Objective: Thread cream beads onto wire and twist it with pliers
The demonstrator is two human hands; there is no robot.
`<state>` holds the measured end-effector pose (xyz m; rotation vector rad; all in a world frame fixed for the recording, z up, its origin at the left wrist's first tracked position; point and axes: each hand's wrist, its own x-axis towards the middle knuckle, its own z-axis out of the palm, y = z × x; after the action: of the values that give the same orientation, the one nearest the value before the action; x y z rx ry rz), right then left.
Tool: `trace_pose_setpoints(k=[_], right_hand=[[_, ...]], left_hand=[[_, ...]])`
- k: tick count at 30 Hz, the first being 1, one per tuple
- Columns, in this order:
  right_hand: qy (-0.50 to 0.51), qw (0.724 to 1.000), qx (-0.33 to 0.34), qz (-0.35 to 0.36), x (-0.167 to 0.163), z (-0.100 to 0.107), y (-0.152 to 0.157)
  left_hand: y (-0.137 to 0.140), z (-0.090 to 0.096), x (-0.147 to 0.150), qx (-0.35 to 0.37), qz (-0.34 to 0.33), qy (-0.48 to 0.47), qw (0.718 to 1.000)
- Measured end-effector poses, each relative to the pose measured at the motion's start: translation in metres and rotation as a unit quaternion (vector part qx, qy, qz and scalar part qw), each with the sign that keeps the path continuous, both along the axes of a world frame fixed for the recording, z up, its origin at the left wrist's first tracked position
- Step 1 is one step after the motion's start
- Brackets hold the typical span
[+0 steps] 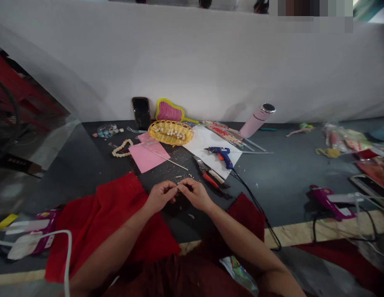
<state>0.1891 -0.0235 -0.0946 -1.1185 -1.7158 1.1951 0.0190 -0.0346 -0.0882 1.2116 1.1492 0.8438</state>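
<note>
"So, what are the two hands doing?"

"Meeting over the counter (278, 185). Fingertips of the left hand (162, 195) and right hand (194, 194) pinch a tiny pale piece (178, 187) between them (too small for me to name)."

"And what lies near them?"

"Just beyond the fingers, pale crumbs are scattered on the dark surface. Red-handled pliers (210, 180) lie near the right hand, and a blue glue gun (224, 156) rests on a white sheet (193, 139), its nozzle pointing left."

"Anything on the other side?"

"Yes, a thin stick (178, 164) lies partly over the pink paper (146, 160), with a heart-shaped beaded loop (117, 152) just beside it. Farther back sits a yellow woven basket (171, 141) holding small pale pieces. A red cloth (113, 202) spreads beside and under the left forearm."
</note>
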Motion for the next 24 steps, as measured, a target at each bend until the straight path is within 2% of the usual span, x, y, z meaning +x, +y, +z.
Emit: trace_pose_setpoints(k=[5,10,24], right_hand=[[-0.011,0.996,0.081,-0.020,0.004,0.004,0.002],[-0.017,0.984,0.178,0.022,0.002,0.006,0.000],[-0.072,0.970,0.223,0.058,0.002,-0.004,-0.002]], left_hand=[[0.003,0.003,-0.001,-0.046,0.039,-0.078,0.995],[0.005,0.000,-0.003,-0.069,0.050,-0.132,0.988],[0.005,-0.003,-0.003,-0.082,0.048,-0.148,0.984]])
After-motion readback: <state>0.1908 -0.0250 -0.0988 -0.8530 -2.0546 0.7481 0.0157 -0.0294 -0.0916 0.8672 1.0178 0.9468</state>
